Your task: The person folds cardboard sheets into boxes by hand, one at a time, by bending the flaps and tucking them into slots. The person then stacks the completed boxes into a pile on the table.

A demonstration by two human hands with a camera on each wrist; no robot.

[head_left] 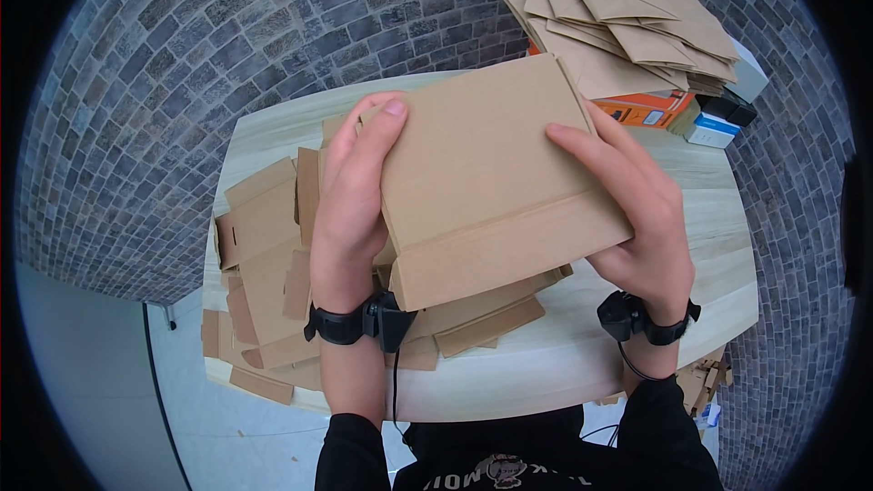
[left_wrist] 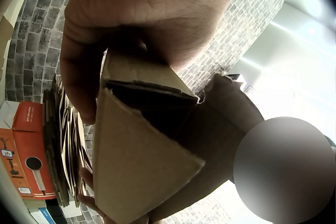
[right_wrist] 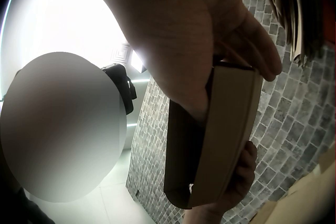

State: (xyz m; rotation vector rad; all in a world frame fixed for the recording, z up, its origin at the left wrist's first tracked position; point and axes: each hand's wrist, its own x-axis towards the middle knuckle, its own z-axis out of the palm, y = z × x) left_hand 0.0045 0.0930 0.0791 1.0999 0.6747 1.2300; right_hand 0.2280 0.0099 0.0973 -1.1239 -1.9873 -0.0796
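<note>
A brown cardboard box (head_left: 486,155), partly folded, is held up over the table between both hands. My left hand (head_left: 359,186) grips its left side, with the thumb on the broad face. Around the right side my right hand (head_left: 646,209) is curled, one fingertip on that same face. A long flap (head_left: 509,250) runs along the edge nearest the body. In the left wrist view, a side panel (left_wrist: 139,161) stands apart from the box's end, leaving a dark gap. The right wrist view shows the box's narrow side wall (right_wrist: 226,129) beneath the hand.
Flattened cardboard pieces (head_left: 268,282) lie on the left of the pale table (head_left: 709,245). At the back right, a pile of brown paper bags (head_left: 627,18) rests on an orange box (head_left: 650,109), beside small boxes (head_left: 712,130). A brick-patterned wall (head_left: 364,18) stands behind.
</note>
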